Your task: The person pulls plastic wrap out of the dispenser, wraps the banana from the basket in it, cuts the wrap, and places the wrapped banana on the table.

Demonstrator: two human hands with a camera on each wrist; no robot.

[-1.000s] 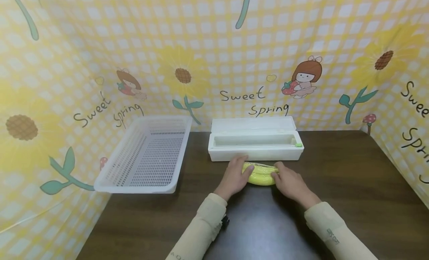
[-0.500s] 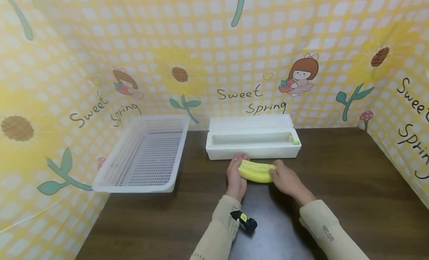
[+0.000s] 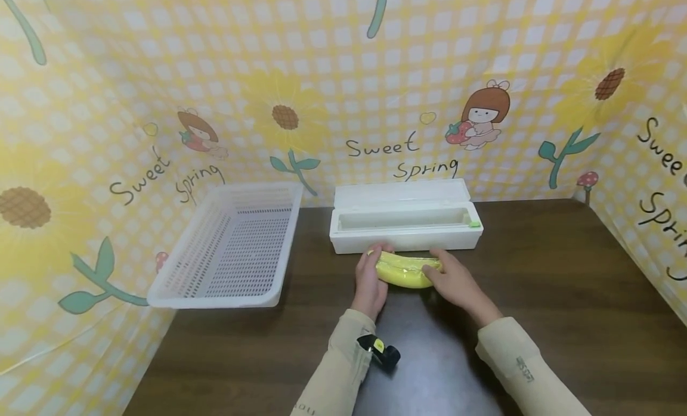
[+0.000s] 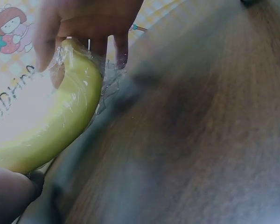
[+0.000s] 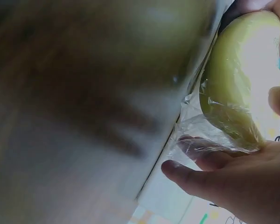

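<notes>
A yellow banana (image 3: 405, 272) wrapped in clear film is held level in front of the white box. My left hand (image 3: 369, 279) grips its left end, the thumb on the near side; part of this hand (image 4: 11, 193) shows low in the left wrist view. At the other end is my right hand (image 3: 453, 282). Its fingers reach along loose clear plastic film (image 5: 200, 128) around the stem end. In the right wrist view these fingers lie fairly straight, with the thumb standing apart from the banana.
A long white box (image 3: 408, 242) with its lid raised and a green slider (image 3: 474, 224) stands at the back. Left of it sits a white perforated basket (image 3: 271, 300). A yellow checked cloth (image 3: 365, 100) hangs behind the dark wooden table (image 3: 547, 273).
My left hand has turned from above the banana to cup its left end. The banana has shifted slightly left, and my right thumb has slid a little inward along it.
</notes>
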